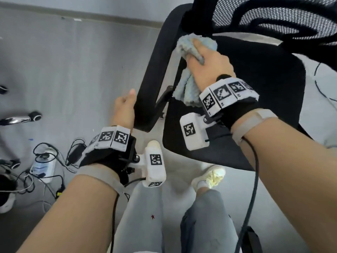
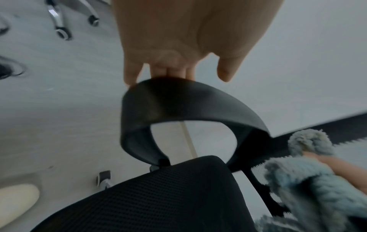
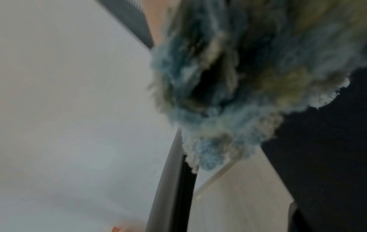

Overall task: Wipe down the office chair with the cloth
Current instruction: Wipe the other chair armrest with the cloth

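Note:
A black office chair has a mesh back (image 1: 273, 15), a dark seat (image 1: 264, 106) and a looped black armrest (image 1: 155, 57). My left hand (image 1: 125, 106) grips the front of this armrest (image 2: 178, 102); its fingers wrap behind the bar and the thumb stays outside. My right hand (image 1: 209, 63) holds a fluffy light-blue cloth (image 1: 186, 46) against the chair where the armrest meets the back. Part of the cloth hangs below the wrist. In the left wrist view the cloth (image 2: 298, 180) is at lower right. The cloth (image 3: 228, 78) fills the blurred right wrist view.
On the grey floor at left lie a white power strip with tangled cables (image 1: 43, 165) and another chair's chrome leg with casters (image 1: 21, 118). My legs in grey trousers and a pale shoe (image 1: 211, 178) stand in front of the seat. A wall runs behind.

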Demonstrator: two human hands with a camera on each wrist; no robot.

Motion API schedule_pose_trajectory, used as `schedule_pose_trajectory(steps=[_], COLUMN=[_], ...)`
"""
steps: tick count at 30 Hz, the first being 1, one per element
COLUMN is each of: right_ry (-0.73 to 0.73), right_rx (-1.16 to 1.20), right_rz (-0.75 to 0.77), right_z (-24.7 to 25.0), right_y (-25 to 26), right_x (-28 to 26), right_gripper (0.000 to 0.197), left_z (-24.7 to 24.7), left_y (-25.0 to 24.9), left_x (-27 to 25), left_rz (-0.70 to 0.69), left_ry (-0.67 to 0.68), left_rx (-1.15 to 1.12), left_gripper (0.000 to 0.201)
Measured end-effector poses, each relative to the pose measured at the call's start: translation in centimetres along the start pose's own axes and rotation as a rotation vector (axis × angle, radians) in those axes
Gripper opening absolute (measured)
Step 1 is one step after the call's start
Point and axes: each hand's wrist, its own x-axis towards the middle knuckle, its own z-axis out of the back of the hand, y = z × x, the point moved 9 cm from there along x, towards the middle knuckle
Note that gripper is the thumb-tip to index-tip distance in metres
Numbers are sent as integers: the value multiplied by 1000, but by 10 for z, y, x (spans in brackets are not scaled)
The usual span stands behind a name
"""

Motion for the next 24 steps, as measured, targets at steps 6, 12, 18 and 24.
schedule_pose_trajectory(steps=[6, 12, 18, 24], right_ry=[-101, -205, -276, -229], right_rx=[44, 82, 136, 313], right_rz=[-56, -152, -269, -381], right_z=[84, 154, 191, 174], right_y=[-114, -238, -338, -433], right_x=[-56, -122, -167, -186], right_gripper=[45, 45, 45, 45], left_z=[-56, -247, -380, -458], left_y=[-79, -70, -5, 51], left_x=[-62, -134, -208, -274], left_rz=[-476, -432, -184, 98], left_ry=[-251, 252, 653, 951], left_rx=[30, 48, 152, 264], left_gripper=[25, 22, 28, 55])
